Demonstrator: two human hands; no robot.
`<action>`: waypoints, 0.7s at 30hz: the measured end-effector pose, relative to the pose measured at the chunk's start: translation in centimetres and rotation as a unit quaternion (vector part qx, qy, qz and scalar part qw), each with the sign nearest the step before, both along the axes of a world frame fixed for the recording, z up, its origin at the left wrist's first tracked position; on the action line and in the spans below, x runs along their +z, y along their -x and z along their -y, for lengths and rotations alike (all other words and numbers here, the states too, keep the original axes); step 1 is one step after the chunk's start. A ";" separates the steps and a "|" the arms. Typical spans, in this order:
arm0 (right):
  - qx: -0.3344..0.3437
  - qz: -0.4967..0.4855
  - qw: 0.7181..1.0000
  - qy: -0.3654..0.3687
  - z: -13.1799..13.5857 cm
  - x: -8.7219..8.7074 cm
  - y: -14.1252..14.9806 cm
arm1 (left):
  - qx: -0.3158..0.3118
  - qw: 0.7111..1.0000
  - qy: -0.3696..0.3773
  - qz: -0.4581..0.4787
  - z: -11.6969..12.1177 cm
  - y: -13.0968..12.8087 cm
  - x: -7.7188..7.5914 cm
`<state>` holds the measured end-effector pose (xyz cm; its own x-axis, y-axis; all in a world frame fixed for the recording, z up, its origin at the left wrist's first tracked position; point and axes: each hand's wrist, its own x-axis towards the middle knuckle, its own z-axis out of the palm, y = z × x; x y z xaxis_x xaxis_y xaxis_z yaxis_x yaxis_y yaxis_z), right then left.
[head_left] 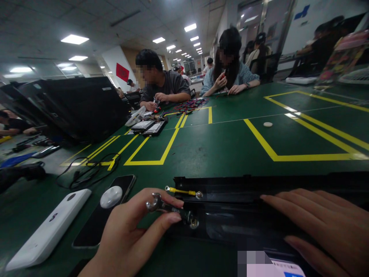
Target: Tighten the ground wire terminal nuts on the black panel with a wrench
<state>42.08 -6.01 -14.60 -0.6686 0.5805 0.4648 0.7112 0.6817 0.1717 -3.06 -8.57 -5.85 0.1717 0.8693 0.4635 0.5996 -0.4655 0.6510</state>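
Observation:
My left hand [129, 227] pinches a wrench [170, 209] between thumb and fingers. The wrench's silver open end points up and left, while its other end sits at a round metal fastener [194, 223] on a long black panel [225, 223]. Just beyond the wrench lies a short yellow wire [183, 191] with a ring terminal at each end; its right ring is at a second fastener [198, 194], and the left ring sticks out past the panel's edge. Fingers stretched, my right hand [323, 221] rests flat on the panel's right part.
Left of my hand lie a phone [86, 227], a white slab-shaped device [49, 231] and a black cable [86, 171]. Farther off are hard drives [154, 128], a wire pile [190, 104] and two people working. Dark monitor-like boxes [75, 104] stand left. Yellow tape [311, 157] marks the green table.

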 end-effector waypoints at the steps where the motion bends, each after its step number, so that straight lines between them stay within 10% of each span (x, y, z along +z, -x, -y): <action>1: 0.000 0.028 1.000 -0.015 0.0 0.0 -0.1 | 0.002 1.000 -0.004 -0.017 0.1 0.0 0.0; 13: -0.006 0.031 0.999 -0.007 0.1 -0.2 -0.1 | -0.006 0.999 -0.005 -0.033 0.4 -0.3 -0.1; 21: -0.010 -0.167 0.983 0.071 0.0 -0.4 0.6 | -0.025 0.999 -0.019 -0.041 0.2 -0.4 -0.5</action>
